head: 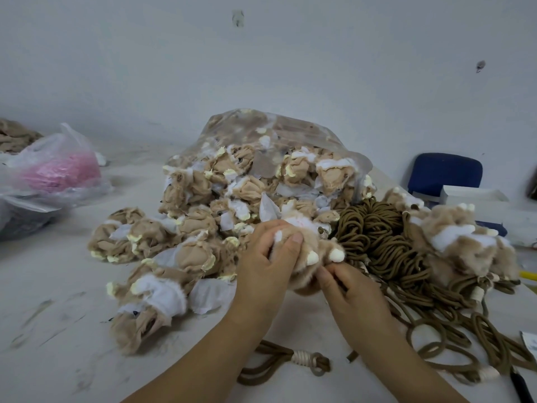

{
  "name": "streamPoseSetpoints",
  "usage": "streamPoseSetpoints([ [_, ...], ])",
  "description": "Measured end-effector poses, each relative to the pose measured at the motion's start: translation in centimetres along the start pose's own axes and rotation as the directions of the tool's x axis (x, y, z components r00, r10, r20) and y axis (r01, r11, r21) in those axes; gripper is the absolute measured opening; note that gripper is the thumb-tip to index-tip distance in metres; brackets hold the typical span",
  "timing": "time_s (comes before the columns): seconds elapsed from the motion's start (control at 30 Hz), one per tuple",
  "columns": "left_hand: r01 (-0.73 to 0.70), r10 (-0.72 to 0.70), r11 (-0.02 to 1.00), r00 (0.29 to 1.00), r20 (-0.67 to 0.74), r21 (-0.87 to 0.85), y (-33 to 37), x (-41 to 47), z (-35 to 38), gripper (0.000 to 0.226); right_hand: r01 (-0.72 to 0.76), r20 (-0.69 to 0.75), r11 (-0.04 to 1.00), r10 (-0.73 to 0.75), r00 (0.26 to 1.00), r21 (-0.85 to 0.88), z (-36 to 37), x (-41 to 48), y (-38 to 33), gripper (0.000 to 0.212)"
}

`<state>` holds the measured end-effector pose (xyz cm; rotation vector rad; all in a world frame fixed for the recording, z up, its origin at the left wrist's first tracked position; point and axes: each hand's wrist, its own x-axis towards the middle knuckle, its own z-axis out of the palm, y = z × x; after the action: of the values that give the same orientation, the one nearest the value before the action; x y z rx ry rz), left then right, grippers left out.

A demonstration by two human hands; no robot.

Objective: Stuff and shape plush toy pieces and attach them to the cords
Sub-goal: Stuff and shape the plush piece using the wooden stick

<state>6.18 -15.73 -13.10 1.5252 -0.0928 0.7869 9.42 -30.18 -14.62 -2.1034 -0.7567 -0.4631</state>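
1. The white table carries all items and fills the lower part of the head view.
2. A clear plastic bag lies on its side at the table centre, towards the far edge, with its mouth facing the person. Inside-out tan plush pieces with white and pale yellow patches fill it and spill out towards the left and near edges.
3. A heap of brown cords lies just right of the bag mouth and trails towards the near right corner. Several cords carry white bindings.
4. Fur-side-out tan plush toys rest on the cords near the right edge.
5. A thin plastic bag with pink contents sits at the left edge, well apart from the pile.
6. A blue chair stands beyond the far right of the table, behind a white box.
7. The worked plush piece, tan fur with 2 white tips, is held above the table centre, between the spilled pieces and the cords.
8. The left hand grips the piece, fingers curled round its left side and the thumb pressed on top.
9. The right hand pinches the lower right edge of the piece between thumb and fingertips.
10. 1 looped cord with a white binding lies at the near edge, between the 2 forearms.
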Motion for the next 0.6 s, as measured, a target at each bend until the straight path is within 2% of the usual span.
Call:
streamPoseSetpoints([
  [0.1,0.032,-0.032,0.997,0.999,0.001,-0.063,-0.3,-0.2,0.1,0.013,-0.036,-0.008,0.999,0.036,0.999,0.033,0.3,-0.1,-0.4,0.026],
  [0.2,0.081,-0.083,0.991,0.996,-0.013,-0.111,-0.5,-0.5,0.6,0.026,-0.046,-0.024,0.997,0.048,0.999,0.053,0.4,-0.1,-0.6,0.028],
  [0.3,0.078,-0.083,0.990,0.996,-0.038,-0.114,-0.5,-0.7,0.9,0.021,-0.048,-0.026,0.996,0.050,0.998,0.073,0.3,-0.1,-0.9,0.028],
  [0.5,0.091,-0.095,0.987,0.995,-0.025,-0.133,-0.7,-1.0,1.1,0.030,-0.191,0.113,0.965,0.173,0.978,0.181,-0.2,0.3,-0.6,0.031],
  [0.6,0.111,-0.118,0.977,0.992,-0.031,-0.184,-0.8,-1.0,1.2,0.029,-0.142,0.097,0.983,0.131,0.987,0.120,-0.4,0.4,-0.1,0.033],
])
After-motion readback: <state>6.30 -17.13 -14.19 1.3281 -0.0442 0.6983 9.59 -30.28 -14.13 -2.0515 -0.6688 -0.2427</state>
